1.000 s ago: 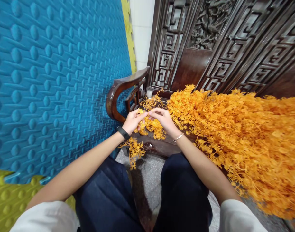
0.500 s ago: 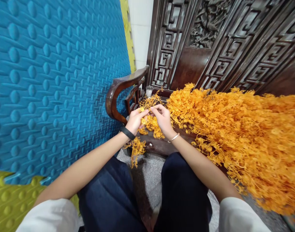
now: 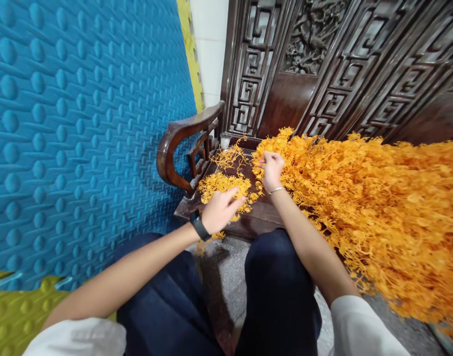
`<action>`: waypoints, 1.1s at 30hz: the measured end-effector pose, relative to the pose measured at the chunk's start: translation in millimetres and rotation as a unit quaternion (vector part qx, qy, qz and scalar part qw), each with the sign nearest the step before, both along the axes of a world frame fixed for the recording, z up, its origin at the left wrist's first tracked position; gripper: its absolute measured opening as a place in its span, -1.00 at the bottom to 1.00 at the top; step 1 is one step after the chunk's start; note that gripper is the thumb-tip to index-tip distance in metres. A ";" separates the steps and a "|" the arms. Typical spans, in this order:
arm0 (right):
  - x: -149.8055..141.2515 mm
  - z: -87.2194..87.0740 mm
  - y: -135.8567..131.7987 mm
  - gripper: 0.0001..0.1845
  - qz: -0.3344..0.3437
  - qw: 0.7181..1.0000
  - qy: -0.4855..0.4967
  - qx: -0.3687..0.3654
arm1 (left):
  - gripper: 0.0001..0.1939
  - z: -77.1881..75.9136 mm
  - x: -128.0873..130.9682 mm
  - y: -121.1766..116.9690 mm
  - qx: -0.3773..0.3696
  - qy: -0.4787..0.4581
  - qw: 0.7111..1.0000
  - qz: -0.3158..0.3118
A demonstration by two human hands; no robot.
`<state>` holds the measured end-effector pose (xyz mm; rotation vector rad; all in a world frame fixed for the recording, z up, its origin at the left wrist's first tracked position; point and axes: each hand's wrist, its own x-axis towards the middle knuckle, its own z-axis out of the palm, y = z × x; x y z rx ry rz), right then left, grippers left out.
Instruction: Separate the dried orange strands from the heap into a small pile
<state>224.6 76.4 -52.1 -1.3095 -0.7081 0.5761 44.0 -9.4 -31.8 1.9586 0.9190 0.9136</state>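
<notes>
My left hand (image 3: 222, 211) is low over the front of a dark wooden bench seat (image 3: 256, 221). Its thumb and forefinger stretch forward, while the lower fingers are curled and mostly hidden. An orange plastic flower sprig (image 3: 213, 237) hangs below that palm and appears held there. My right hand (image 3: 272, 167) is farther back, at the near end of a large heap of orange sprigs (image 3: 363, 193). Its fingers are bent together, and whatever is between them is too small to tell. A small yellow-orange pile (image 3: 221, 184) lies on the seat just beyond my left hand.
Thin bare orange stems (image 3: 228, 157) lie at the seat's back, close to a clear plastic cup (image 3: 225, 141). A curved wooden armrest (image 3: 167, 153) bounds the left side, against a blue foam mat (image 3: 100, 123). The carved backrest (image 3: 285, 99) rises behind.
My hands, together over the small pile before, have come apart. The left moved down towards me; the right moved right and slightly back to the big heap. The small pile is now more exposed.
</notes>
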 end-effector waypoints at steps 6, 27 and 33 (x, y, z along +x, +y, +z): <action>43.6 -28.6 -2.6 -0.89 0.096 0.989 -0.072 -0.083 | -0.70 -13.5 -2.5 -9.6 -0.043 0.025 0.998 -0.036; -9.8 -24.9 -21.4 -0.77 0.343 0.892 -0.294 -0.014 | -0.65 -7.3 -27.7 6.9 -0.157 0.023 0.987 -0.025; -35.6 8.7 -53.7 -0.72 0.493 0.852 -0.174 0.024 | -0.57 -5.9 -39.7 18.6 -0.099 0.092 0.991 -0.021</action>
